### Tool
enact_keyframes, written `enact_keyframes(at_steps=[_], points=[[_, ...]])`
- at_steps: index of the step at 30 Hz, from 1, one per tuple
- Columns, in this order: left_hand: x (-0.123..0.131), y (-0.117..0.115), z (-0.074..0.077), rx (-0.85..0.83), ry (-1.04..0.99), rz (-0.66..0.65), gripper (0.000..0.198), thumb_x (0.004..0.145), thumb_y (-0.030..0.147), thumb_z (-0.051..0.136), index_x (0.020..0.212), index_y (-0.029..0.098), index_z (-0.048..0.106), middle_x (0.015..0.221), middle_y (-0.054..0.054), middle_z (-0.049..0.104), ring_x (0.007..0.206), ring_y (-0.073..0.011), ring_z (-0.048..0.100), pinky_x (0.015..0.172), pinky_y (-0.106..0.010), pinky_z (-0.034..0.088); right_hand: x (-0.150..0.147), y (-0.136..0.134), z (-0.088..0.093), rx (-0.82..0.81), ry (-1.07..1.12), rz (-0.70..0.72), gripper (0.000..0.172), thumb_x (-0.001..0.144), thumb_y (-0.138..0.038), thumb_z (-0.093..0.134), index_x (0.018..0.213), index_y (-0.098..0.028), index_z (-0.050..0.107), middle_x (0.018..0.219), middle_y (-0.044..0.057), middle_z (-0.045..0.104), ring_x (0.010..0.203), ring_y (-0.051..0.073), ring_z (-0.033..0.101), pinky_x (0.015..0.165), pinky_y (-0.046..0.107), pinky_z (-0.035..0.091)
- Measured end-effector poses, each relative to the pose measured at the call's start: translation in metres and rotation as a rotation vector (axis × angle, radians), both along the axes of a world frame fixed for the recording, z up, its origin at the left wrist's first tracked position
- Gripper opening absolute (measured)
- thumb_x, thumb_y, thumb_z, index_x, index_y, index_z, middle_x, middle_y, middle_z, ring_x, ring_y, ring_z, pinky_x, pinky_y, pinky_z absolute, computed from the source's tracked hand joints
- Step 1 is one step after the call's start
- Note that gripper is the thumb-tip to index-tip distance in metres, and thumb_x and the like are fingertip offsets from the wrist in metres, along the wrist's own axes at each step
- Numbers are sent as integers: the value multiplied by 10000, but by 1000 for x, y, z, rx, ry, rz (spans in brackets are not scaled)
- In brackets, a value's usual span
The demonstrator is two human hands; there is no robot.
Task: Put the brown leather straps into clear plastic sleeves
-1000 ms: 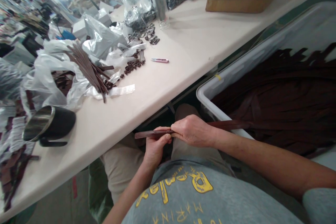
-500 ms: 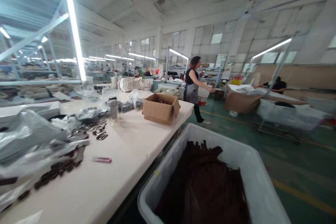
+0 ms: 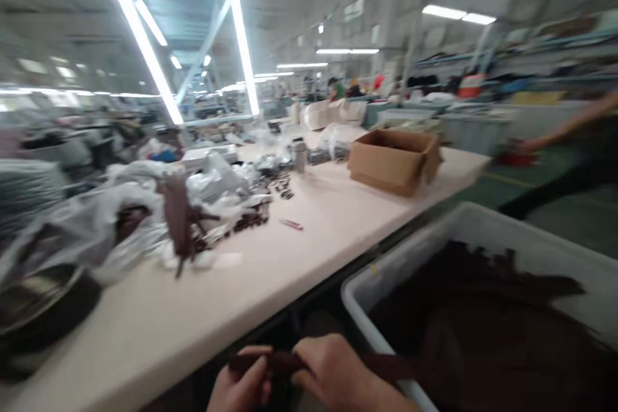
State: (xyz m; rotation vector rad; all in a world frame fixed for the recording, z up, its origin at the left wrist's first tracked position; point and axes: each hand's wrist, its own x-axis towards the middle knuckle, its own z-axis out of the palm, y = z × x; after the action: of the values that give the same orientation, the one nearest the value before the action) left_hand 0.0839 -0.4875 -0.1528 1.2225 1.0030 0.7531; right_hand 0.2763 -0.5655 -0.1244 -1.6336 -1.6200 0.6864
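Observation:
A dark brown strip of material (image 3: 282, 364) is stretched between my hands at the bottom of the view. My left hand (image 3: 241, 386) is closed round its left end. Further right, my right hand (image 3: 333, 367) grips it from above, fingers curled. Beyond that hand the brown material runs over the rim of a white plastic bin (image 3: 357, 309), where a heap of dark brown pieces (image 3: 502, 335) lies. Blur hides whether the strip joins the heap and whether it is leather or cloth.
The pale table (image 3: 270, 270) carries a pink-handled cutter (image 3: 291, 224), an open cardboard box (image 3: 386, 161), a metal flask (image 3: 300, 156), small metal parts (image 3: 282, 187), plastic bags (image 3: 217, 174) and a dark round container (image 3: 43, 309). Another person's arm (image 3: 570, 125) reaches in at right.
The view has swung left and blurred. Both my hands have come into sight, gripping the brown strip. The other person now appears much nearer, at the right edge.

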Motion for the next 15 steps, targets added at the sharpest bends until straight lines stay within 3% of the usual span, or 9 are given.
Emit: enact_keyframes(at_steps=[3,8,12,15], points=[[-9,-2,-1,-177,-51,26,567,540,715,792,803,217,727,602,-15,638,475,-163,572,495,-317,479,4,14,1,-43,-61,221,148,918,-371,579,863,-279,681,808,27,710,749,225,669,648,302,448],[-10,11,14,-56,-12,-76,393,740,558,732,853,182,757,714,-56,695,575,-157,628,582,-288,491,31,31,-7,-55,1,106,280,944,-448,459,841,-231,601,712,0,633,671,195,612,601,273,450],[-35,40,40,207,104,-30,259,814,429,681,895,192,752,746,-46,715,651,-184,660,636,-294,524,39,34,-10,-79,30,55,352,930,-529,453,859,-220,605,700,-7,626,669,189,601,599,258,446],[-53,76,57,630,357,-19,231,885,364,602,948,196,747,861,-65,733,769,-202,685,728,-317,553,37,36,-13,-113,38,65,348,920,-523,462,862,-215,612,722,-3,642,696,198,610,623,265,451]])
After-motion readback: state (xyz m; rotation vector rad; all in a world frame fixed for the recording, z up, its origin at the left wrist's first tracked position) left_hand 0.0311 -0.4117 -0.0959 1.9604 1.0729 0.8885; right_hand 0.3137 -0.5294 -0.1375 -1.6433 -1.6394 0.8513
